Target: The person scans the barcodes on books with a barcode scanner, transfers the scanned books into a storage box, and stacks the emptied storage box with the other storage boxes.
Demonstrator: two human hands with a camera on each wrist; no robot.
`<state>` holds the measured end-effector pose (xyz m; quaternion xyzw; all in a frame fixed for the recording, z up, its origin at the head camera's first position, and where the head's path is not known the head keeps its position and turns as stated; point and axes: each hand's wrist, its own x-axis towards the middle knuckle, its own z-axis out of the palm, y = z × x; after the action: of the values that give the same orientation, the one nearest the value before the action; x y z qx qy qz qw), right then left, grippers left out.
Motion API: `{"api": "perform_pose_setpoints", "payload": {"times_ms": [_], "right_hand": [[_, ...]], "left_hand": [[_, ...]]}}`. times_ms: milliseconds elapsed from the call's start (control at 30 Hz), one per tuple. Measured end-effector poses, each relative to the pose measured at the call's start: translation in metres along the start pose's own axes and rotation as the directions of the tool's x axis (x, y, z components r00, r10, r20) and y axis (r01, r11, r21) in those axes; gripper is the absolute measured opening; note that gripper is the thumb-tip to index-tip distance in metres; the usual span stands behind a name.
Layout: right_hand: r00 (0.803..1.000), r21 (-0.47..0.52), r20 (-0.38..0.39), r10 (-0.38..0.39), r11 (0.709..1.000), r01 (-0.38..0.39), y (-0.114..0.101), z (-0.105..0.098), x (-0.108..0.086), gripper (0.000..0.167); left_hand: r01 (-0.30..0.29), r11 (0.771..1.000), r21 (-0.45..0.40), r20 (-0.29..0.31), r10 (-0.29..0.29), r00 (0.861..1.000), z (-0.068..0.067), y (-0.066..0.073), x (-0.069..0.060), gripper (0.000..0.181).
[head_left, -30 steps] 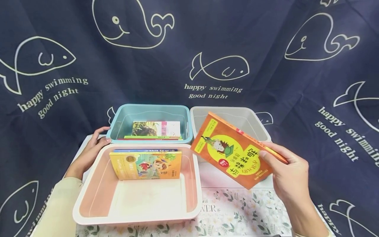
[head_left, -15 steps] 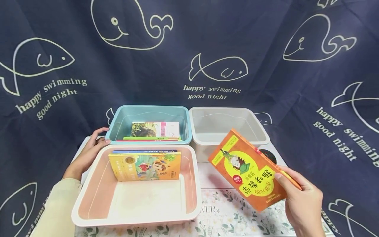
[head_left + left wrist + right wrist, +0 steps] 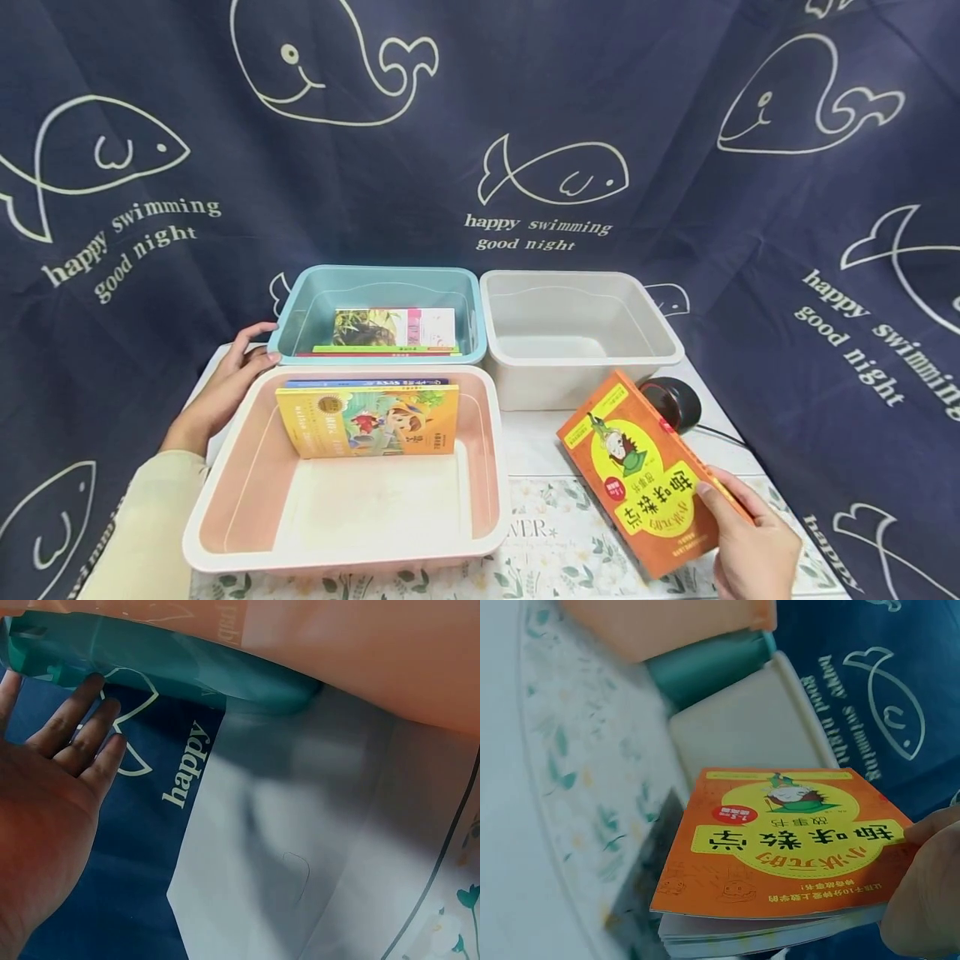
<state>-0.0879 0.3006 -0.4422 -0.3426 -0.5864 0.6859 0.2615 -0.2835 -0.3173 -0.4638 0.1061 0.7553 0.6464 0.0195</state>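
Observation:
An orange book (image 3: 637,475) with a yellow oval on its cover is gripped at its spine edge by my right hand (image 3: 753,525). It is held tilted above the table, right of the pink bin (image 3: 491,500). In the right wrist view the book (image 3: 787,847) shows its cover and page edges, with the thumb on it. My left hand (image 3: 225,392) touches the left end of the teal bin (image 3: 382,275); its fingers look fairly straight in the left wrist view (image 3: 67,772). Inside the pink bin a yellow picture book (image 3: 375,421) leans in front of a blue one.
The teal bin holds several books (image 3: 393,329). Beside it stands a grey bin (image 3: 577,383) with no books visible inside. Behind the orange book sits a black round device (image 3: 678,404) with a cable. A floral mat (image 3: 547,550) covers the front of the table.
My right hand has carried the orange book rightward and down, away from the front of the grey bin, uncovering the black device. My left hand has stayed at the teal bin.

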Motion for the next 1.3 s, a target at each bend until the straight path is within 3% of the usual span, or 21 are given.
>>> {"api": "perform_pose_setpoints", "payload": {"times_ms": [433,633,833,1067,1300], "right_hand": [[0.998,-0.140,-0.060,0.027,0.990,-0.036,0.016,-0.012,0.016,0.036],[0.998,-0.122,-0.048,0.027,0.992,-0.033,0.011,-0.009,0.012,0.031],[0.997,-0.028,0.042,-0.064,0.997,0.066,-0.012,-0.001,0.005,0.030],[0.957,0.089,0.221,-0.186,0.982,0.170,-0.053,0.013,0.000,0.032],[0.914,0.134,0.293,-0.280,0.959,0.251,-0.086,0.043,-0.003,0.029]], "left_hand": [[-0.012,1.000,-0.013,-0.005,0.012,1.000,0.002,-0.002,-0.001,0.045],[-0.020,0.999,-0.033,0.003,0.020,1.000,0.002,-0.004,0.000,0.046],[-0.016,0.999,-0.038,0.006,0.017,1.000,0.002,-0.005,0.000,0.046],[-0.026,0.998,-0.063,0.002,0.026,1.000,0.002,-0.004,-0.001,0.046],[-0.029,0.998,-0.063,0.010,0.029,1.000,0.003,-0.002,-0.001,0.048]]}}
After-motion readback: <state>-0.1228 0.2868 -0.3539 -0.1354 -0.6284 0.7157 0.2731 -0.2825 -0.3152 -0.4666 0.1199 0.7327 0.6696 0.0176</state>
